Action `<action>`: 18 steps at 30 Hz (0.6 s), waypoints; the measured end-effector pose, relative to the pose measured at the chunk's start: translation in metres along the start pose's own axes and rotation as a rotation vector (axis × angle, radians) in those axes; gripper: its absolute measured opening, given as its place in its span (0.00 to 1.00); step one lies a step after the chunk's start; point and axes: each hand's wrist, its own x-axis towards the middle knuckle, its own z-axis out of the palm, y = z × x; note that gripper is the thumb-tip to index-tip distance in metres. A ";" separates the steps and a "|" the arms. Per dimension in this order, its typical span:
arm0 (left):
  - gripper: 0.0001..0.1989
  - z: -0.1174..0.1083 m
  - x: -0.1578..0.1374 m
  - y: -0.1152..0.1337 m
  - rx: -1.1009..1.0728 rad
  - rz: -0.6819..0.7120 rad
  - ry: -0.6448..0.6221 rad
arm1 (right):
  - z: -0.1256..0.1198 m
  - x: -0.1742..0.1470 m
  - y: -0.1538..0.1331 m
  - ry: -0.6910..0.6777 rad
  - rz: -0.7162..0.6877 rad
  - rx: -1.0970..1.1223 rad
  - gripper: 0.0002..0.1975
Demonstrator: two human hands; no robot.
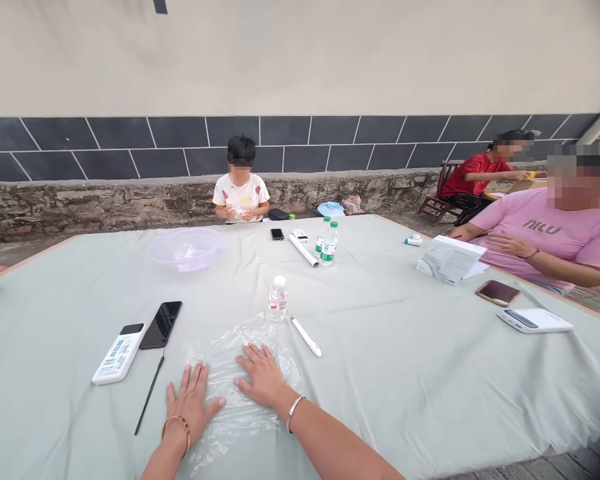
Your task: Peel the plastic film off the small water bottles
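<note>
A crumpled sheet of clear plastic film (230, 373) lies on the grey-green tablecloth. My left hand (189, 403) rests flat on its left edge, fingers spread and thumb out. Farther up the film, my right hand (261, 375) is pressed down with the palm flat and fingers apart. Neither hand grips anything. Just beyond the film stands a small clear bottle (278, 299) with a white cap. A white pen-shaped tool (306, 337) lies to the right of my right hand. Left of my left hand are a black phone (161, 325) and a white power bank (119, 355).
A translucent purple basin (213, 248) holds crumpled clear material. Two green-capped water bottles (329, 245) stand by a white roll (304, 251). At right are a folded paper (450, 260), another phone (498, 293) and a white device (535, 320). Other people sit across and at right.
</note>
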 end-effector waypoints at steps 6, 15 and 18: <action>0.28 -0.009 -0.006 -0.017 -0.035 0.057 -0.084 | -0.007 -0.024 0.003 0.000 0.010 0.167 0.25; 0.14 -0.044 -0.021 0.022 -0.077 0.124 -0.031 | -0.035 -0.011 -0.041 -0.104 -0.205 0.052 0.54; 0.13 -0.053 -0.030 0.022 -0.232 0.112 -0.051 | -0.031 -0.006 -0.054 -0.222 -0.225 -0.005 0.49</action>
